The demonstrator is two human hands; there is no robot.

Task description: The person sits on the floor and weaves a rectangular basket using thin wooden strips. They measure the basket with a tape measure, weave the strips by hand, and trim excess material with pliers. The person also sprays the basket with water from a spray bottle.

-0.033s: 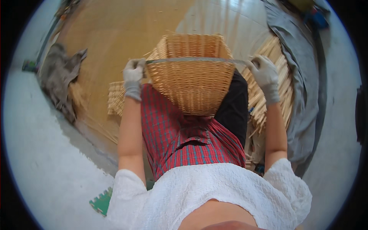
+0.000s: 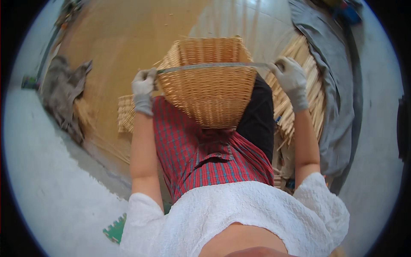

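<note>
A deep basket (image 2: 209, 94) woven from pale yellow strips rests on my lap, its open mouth facing away from me. Across its near rim stretches a thin flat grey strip that looks like a measuring tape (image 2: 205, 66), tilted a little down to the left. My left hand (image 2: 144, 85), in a white glove, pinches the strip's left end just outside the basket's left corner. Beyond the right corner, my right hand (image 2: 292, 78), also gloved, holds the other end between thumb and fingers. A red plaid apron (image 2: 180, 158) covers my lap beneath the basket.
Loose pale strips (image 2: 310, 77) lie in a pile on the right, beside a long grey cloth (image 2: 338, 111). Another woven piece (image 2: 125, 112) sits left of my knee. A brown-grey cloth (image 2: 64, 92) lies far left, and a green foam mat piece (image 2: 115, 230) at lower left.
The whole view has shifted slightly left. My left hand sits a little lower and my right a little higher, so the measuring tape tilts more. Both hands keep their hold.
</note>
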